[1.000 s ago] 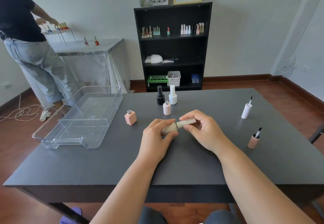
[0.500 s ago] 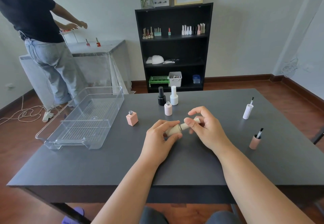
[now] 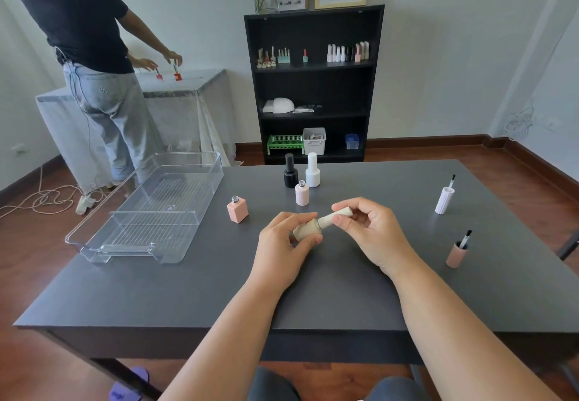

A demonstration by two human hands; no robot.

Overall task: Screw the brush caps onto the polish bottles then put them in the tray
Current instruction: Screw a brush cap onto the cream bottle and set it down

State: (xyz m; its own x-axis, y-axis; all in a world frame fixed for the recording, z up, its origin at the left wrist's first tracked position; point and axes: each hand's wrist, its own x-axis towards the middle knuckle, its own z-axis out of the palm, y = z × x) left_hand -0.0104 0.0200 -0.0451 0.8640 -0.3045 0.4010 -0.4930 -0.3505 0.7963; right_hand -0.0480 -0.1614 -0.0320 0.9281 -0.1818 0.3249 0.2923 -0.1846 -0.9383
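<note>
My left hand grips a beige polish bottle, held tilted above the dark table. My right hand pinches the bottle's ribbed beige cap, which sits on the neck. The clear plastic tray stands empty at the table's left. An uncapped square pink bottle and an uncapped ribbed pale pink bottle stand ahead of my hands. A capped black bottle and a capped white bottle stand behind them. A white brush cap and a pink brush cap stand brush-up at the right.
A black shelf with bottles and bins stands against the far wall. Another person stands at the back left beside a covered side table, handling small red bottles. A cable lies on the floor at the left.
My right fingers have shifted around the cap while my left hand kept the bottle in place. The person at the back has moved right and reached down to the red bottles.
</note>
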